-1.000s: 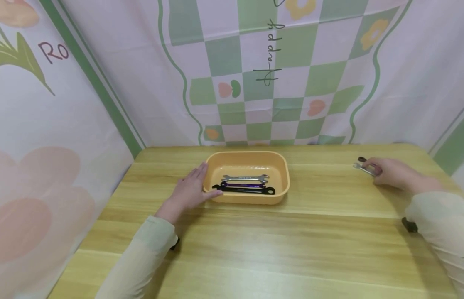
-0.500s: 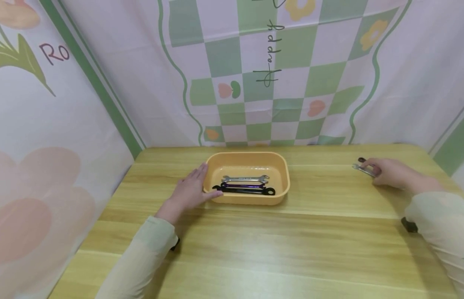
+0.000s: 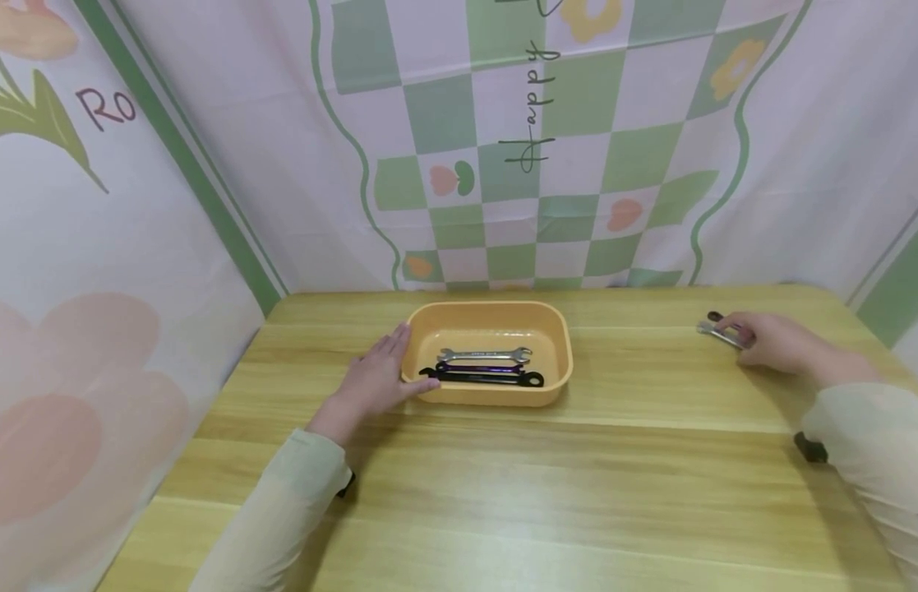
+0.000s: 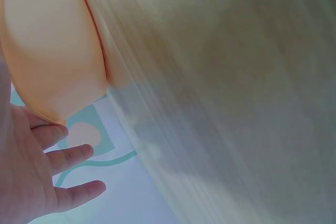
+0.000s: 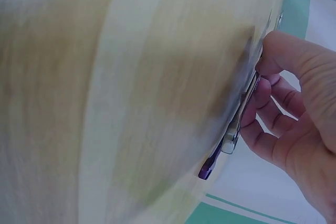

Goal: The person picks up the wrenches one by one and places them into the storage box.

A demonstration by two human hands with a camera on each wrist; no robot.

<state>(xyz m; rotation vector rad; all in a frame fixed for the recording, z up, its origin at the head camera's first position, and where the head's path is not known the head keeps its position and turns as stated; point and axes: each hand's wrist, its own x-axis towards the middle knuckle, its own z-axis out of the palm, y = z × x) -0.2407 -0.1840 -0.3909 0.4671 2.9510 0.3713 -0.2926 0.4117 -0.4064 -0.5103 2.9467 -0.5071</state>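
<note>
My left hand [image 3: 373,374] rests against the left end of a yellow plastic bin [image 3: 495,396], fingers along its outside and thumb over the front rim. In the left wrist view the fingers of that hand [image 4: 76,156] are spread beside the bin wall [image 4: 52,40]. Inside the bin lie a silver open-end wrench [image 3: 484,355], a purple wrench [image 3: 481,368] and a black wrench [image 3: 488,379]. At the right, my right hand [image 3: 772,341] pinches a silver wrench [image 3: 713,330] at the tabletop. A dark purple wrench [image 5: 210,166] lies close beside it, partly hidden by the fingers.
The wooden table [image 3: 547,501] reaches back to a patterned cloth [image 3: 503,205] hanging behind it. Another printed cloth [image 3: 118,271] hangs along the left side. Bare wood lies between the bin and my right hand.
Almost nothing differs. The silver wrench's visible end shifts very slightly at the right hand, while the left hand and bin stay in place.
</note>
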